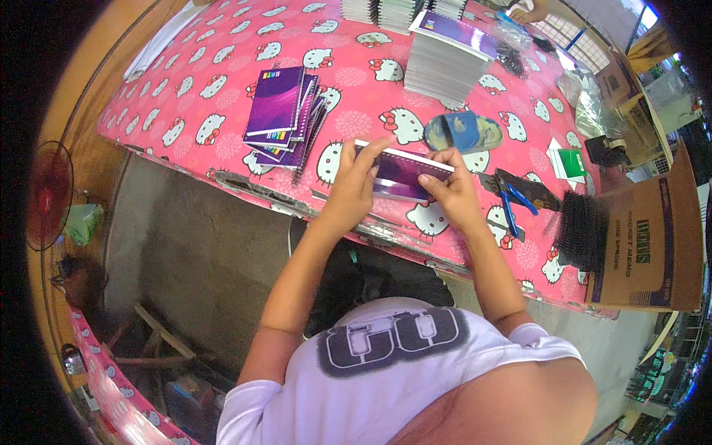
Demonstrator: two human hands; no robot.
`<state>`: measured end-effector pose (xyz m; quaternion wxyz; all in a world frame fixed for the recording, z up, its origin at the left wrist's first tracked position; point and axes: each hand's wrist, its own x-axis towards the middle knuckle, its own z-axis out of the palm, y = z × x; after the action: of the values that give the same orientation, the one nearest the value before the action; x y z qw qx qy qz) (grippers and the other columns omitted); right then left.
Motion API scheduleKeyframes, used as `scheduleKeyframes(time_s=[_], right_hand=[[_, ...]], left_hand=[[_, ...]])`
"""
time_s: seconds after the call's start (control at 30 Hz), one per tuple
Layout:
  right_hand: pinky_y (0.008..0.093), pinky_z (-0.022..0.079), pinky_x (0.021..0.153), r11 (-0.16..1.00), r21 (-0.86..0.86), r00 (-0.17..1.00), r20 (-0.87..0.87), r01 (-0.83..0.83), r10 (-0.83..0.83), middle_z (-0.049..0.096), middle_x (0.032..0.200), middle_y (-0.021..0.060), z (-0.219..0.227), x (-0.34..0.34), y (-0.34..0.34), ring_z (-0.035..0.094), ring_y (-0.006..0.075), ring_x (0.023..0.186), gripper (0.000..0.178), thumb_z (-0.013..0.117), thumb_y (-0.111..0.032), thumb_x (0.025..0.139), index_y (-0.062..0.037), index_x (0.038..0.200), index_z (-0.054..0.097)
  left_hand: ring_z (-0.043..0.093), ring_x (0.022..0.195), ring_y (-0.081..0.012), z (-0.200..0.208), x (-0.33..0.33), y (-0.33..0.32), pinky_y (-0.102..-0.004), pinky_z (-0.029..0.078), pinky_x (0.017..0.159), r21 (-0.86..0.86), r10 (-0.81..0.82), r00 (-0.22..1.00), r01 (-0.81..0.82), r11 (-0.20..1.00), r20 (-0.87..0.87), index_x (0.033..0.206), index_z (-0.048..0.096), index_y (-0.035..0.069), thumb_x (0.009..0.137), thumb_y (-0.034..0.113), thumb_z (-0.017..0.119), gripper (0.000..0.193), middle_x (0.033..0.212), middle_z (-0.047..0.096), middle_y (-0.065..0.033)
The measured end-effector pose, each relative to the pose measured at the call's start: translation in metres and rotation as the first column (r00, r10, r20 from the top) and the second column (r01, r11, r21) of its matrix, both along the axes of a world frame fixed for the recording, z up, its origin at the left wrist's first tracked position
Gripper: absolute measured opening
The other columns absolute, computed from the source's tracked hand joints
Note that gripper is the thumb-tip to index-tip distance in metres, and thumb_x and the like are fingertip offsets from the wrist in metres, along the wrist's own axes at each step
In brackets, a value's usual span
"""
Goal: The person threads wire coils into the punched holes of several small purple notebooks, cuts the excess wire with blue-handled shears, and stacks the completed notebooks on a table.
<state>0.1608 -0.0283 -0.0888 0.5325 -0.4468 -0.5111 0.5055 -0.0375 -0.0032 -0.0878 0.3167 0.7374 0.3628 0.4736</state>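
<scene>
A purple notebook (404, 169) with a white page edge is held level over the table's front edge, between my two hands. My left hand (354, 187) is closed on its left end. On its right end my right hand (455, 190) grips with the thumb on the purple cover and the fingers behind. To the left lies a loose pile of purple spiral notebooks (274, 104). Beyond my right hand rests a blue and yellowish slipper (466, 132). Pliers with blue handles (521, 199) lie to the right, beside black spiral wire coils (581, 231).
A tall stack of notebooks (449, 70) stands at the far side, with more stacks (397, 13) behind it. An open cardboard box (645, 237) sits at the right edge. A green card (572, 162) lies near it. Another person's hand (525, 15) shows at the far right.
</scene>
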Motion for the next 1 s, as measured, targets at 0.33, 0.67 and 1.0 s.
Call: scheduleKeyframes(time_s=[0.33, 0.67, 1.0], right_hand=[[0.0356, 0.045, 0.078, 0.972, 0.228, 0.962, 0.251, 0.049, -0.107, 0.057, 0.092, 0.0126, -0.029, -0.006, 0.008, 0.057, 0.0240, 0.089, 0.027, 0.065, -0.002, 0.080, -0.0042, 0.099, 0.046], [0.0482, 0.051, 0.075, 0.415, 0.491, -0.409, 0.870, 0.766, -0.273, 0.065, 0.088, 0.0212, 0.013, 0.254, -0.064, 0.063, 0.0388, 0.083, 0.037, 0.075, -0.031, 0.073, -0.0023, 0.091, 0.062], [0.0482, 0.052, 0.077, 0.572, 0.263, -0.231, 0.964, 0.777, -0.130, 0.066, 0.094, 0.0216, 0.011, 0.268, -0.057, 0.064, 0.0390, 0.090, 0.028, 0.069, -0.026, 0.075, -0.0024, 0.089, 0.065]], left_hand=[[0.049, 0.111, -0.0299, 0.041, 0.037, -0.017, -0.0674, 0.012, 0.101, 0.407, 0.376, 0.869, -0.232, 0.883, -0.320, 0.111, 0.064, 0.016, 0.081, 0.017, 0.066, 0.030, 0.120, 0.054, -0.0136], [0.055, 0.099, -0.0183, 0.040, 0.055, -0.007, -0.0627, 0.009, 0.102, 0.280, 0.300, 0.855, -0.191, 0.941, -0.423, 0.087, 0.073, 0.019, 0.080, 0.027, 0.070, 0.011, 0.090, 0.067, 0.0036], [0.052, 0.095, -0.0187, 0.032, 0.051, -0.009, -0.0587, 0.019, 0.098, 0.199, 0.282, 0.905, -0.227, 0.953, -0.318, 0.089, 0.073, 0.018, 0.077, 0.028, 0.072, 0.016, 0.088, 0.065, 0.0033]])
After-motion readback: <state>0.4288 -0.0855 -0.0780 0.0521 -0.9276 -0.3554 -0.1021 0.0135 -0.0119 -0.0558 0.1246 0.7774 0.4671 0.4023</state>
